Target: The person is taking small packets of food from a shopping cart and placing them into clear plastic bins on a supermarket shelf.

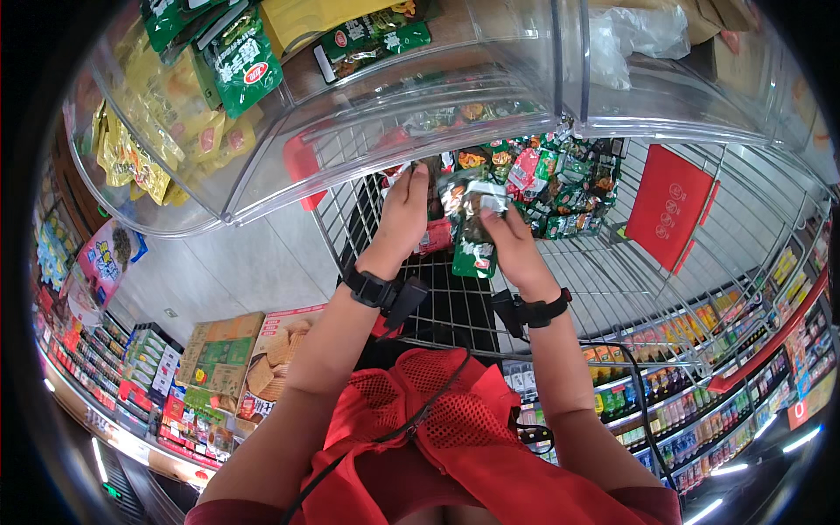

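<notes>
My right hand (515, 252) grips several green snack packets (476, 252) above a wire shopping cart (453, 315). They overlap, and their upper part is blurred. To the left, my left hand (401, 220) reaches over the cart with thumb and fingers close together against a dark packet (433, 197). Its fingertips are partly hidden, so whether it holds that packet is unclear. Beyond both hands, a heap of mostly green snack packets (571, 190) fills part of the cart, with a pink-and-green packet (525, 172) among them.
Clear plastic display bins (394, 154) overhang the cart's far side. They contain yellow packets (151, 125), green packets (243, 65) and a clear plastic bag (643, 39). A red panel (672, 203) hangs on the cart. Cardboard boxes (220, 348) stand left, stocked shelves (689, 394) right.
</notes>
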### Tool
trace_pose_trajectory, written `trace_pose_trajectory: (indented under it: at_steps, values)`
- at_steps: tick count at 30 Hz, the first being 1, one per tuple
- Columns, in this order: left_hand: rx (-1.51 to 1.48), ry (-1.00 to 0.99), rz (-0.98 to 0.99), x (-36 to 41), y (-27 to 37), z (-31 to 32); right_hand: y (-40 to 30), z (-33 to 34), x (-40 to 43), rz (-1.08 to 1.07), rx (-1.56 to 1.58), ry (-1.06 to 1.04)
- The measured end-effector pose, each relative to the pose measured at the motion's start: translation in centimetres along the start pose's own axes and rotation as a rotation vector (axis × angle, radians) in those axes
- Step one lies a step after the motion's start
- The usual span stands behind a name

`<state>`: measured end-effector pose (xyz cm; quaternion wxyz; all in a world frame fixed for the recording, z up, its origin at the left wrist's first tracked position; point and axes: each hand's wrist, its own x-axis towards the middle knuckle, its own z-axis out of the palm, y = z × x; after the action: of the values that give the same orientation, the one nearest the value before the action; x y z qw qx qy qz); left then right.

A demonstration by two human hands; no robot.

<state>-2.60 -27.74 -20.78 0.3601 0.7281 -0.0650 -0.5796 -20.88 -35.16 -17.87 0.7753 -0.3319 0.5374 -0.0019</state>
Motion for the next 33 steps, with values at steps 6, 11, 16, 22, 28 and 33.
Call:
trace_pose_trajectory:
  at_steps: [6,11,16,22,28,33]
  values:
    - [-0.127,-0.238,0.101,-3.0,-2.6,1.2,-0.6,2.0,1.2,-0.043,0.184,0.138]
    - [-0.868,-0.485,-0.304,-2.7,-2.3,1.3,1.7,3.0,2.0,-0.437,-0.603,0.378]
    - [-0.770,-0.300,-0.203,-2.7,-1.6,0.9,-0.3,2.9,3.6,-0.786,-0.919,0.253]
    - [-0.815,-0.262,-0.333,-1.8,-1.2,-0.8,0.9,-1.6,12.6,-0.538,-1.027,0.462]
    - [-0.817,-0.235,-0.309,-2.5,-0.8,-0.6,2.3,-0.6,13.4,-0.284,-1.182,0.511]
    - [-0.854,-0.193,-0.359,-1.8,-1.3,-0.6,3.1,-1.6,13.2,-0.362,-0.776,0.495]
